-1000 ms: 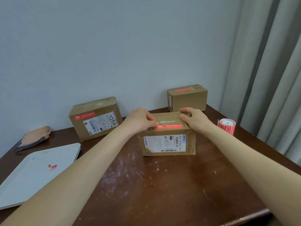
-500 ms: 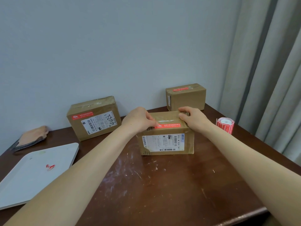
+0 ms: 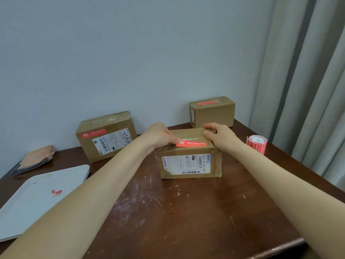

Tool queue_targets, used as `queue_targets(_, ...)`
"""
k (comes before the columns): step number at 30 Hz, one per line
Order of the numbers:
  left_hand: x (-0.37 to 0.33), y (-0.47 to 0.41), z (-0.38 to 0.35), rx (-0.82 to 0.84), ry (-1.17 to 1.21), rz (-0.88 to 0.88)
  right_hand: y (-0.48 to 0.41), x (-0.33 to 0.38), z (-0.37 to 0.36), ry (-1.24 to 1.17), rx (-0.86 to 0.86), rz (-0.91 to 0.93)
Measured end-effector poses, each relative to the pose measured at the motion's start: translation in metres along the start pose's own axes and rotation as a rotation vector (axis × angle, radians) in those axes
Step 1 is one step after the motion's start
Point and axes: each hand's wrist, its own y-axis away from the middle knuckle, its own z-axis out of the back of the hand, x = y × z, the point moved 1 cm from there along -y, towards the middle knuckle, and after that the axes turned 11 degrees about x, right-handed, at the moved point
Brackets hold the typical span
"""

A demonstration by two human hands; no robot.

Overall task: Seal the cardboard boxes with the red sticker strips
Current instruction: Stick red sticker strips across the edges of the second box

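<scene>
Left hand (image 3: 158,136), right hand (image 3: 222,137) grip barcode-labelled box (image 3: 214,165); left thumb presses red sticker strip (image 3: 193,143).

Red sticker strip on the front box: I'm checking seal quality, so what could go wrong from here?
Only the thumb of the left hand presses the red sticker strip, at its left end; the rest could lift or wrinkle.
The strip lies near the top front edge of the front box, apparently short of the taped seam, so it may not bridge the flaps.
The sticker roll stands near the right edge of the table; the right forearm could knock it off.
</scene>
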Motion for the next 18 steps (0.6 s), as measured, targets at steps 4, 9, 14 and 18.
queue_targets(4, -0.0003, 0.0009, 0.0007, 0.011, 0.01, 0.001, 0.0001, 0.0001, -0.0002, -0.004, 0.004, -0.004)
queue_targets(9, -0.0003, 0.0018, 0.0013, 0.027, 0.028, 0.0, 0.0009, 0.0008, 0.0001, 0.0, 0.002, -0.003)
queue_targets(14, 0.0, 0.0024, 0.0023, 0.036, 0.06, 0.0, 0.001, 0.0018, 0.0, -0.002, 0.006, 0.006)
queue_targets(18, 0.0006, 0.0026, 0.0029, 0.046, 0.086, -0.015, 0.0006, 0.0019, 0.0006, 0.01, 0.012, 0.002)
